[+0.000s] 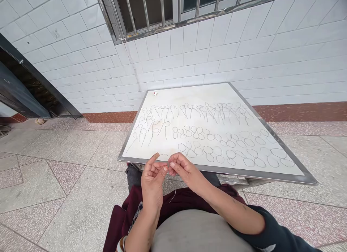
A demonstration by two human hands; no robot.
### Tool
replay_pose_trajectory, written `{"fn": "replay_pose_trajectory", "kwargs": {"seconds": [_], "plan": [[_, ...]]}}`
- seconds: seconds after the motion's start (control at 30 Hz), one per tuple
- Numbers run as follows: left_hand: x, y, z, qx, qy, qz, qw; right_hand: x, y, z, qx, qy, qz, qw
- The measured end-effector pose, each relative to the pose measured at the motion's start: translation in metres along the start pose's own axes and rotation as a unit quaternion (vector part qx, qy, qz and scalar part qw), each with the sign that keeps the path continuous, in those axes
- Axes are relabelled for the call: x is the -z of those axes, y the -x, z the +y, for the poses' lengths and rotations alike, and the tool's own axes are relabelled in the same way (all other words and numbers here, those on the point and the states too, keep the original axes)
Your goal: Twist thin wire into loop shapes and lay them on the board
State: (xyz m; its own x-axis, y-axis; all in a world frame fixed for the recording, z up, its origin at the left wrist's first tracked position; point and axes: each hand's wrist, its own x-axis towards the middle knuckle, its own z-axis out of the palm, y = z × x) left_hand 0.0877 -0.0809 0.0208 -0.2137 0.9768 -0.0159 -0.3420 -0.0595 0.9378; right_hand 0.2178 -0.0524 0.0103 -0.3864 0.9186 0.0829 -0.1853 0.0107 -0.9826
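Observation:
Both my hands meet over the near edge of a white board [189, 95] with a grey frame. Thumb and index finger of my left hand [154, 176] pinch a thin wire [175, 194], whose loose end hangs below the fingers. Touching it from the other side, my right hand [184, 169] pinches the same wire at the fingertips. Part of a thin loop shows just above the hands. On the board lie many wire rings [208, 150] in the nearer rows and rings with long tails [166, 125] farther back and at the left.
A small white and red item [155, 94] sits at the board's far left corner. Behind stands a white tiled wall [173, 60] with a barred window [162, 10]. A dark doorway [21, 78] is at the left, over a stone-tiled floor [76, 172].

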Motion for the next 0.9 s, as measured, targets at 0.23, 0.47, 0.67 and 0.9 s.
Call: {"fn": "replay_pose_trajectory", "kwargs": {"seconds": [0.23, 0.47, 0.67, 0.9], "plan": [[0.001, -0.001, -0.001, -0.01, -0.038, -0.027, 0.999, -0.003, 0.0, 0.001, 0.013, -0.001, 0.035, 0.999], [0.001, -0.002, -0.001, 0.001, -0.109, -0.062, 0.992, -0.002, -0.003, 0.003, 0.026, 0.021, 0.053, 0.998], [0.002, -0.004, -0.005, -0.009, -0.096, -0.026, 0.995, -0.003, -0.007, 0.002, 0.045, 0.046, 0.075, 0.995], [0.003, -0.006, -0.004, 0.001, -0.064, -0.025, 0.998, -0.003, -0.009, 0.004, 0.041, 0.042, 0.074, 0.996]]}}
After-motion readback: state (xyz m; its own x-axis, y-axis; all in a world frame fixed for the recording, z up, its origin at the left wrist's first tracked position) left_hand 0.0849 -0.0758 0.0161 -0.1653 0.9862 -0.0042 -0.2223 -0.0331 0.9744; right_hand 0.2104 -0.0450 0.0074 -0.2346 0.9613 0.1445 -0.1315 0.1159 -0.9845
